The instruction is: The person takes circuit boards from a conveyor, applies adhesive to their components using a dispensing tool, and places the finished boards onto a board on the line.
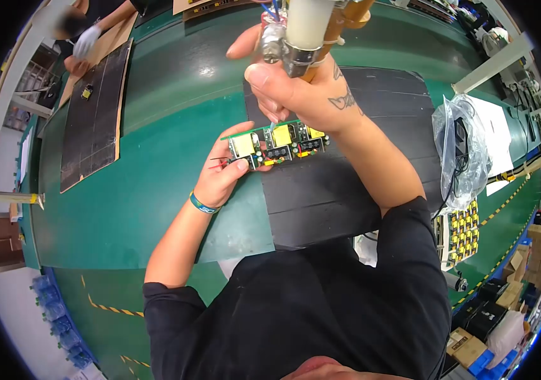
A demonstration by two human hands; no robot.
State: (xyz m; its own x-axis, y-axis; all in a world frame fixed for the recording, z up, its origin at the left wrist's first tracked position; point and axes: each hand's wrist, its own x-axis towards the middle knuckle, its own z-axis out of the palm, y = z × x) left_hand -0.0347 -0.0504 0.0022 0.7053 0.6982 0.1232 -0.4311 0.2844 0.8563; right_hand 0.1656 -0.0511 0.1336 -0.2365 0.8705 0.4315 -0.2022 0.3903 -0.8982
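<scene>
My left hand (221, 176) is closed on the left end of a circuit board (243, 144) carrying yellow transformers, black parts and red wires. Fingers lie behind the board and the thumb in front. My right hand (305, 95), above the board, wraps round a dispensing tool (308, 28) with a whitish barrel, a metal fitting and blue and red wires at its top. The tool's thin tip (273, 125) points down at the board near the middle transformer; whether it touches cannot be made out. The tool's upper end runs out of view.
A black mat (327, 209) lies on the green tabletop (125, 215). On the right are a clear plastic bag (463, 152) and a tray of boards (463, 234). At upper left, another person's gloved hand (87, 42) is near a dark panel (93, 136) bearing a small board (87, 92).
</scene>
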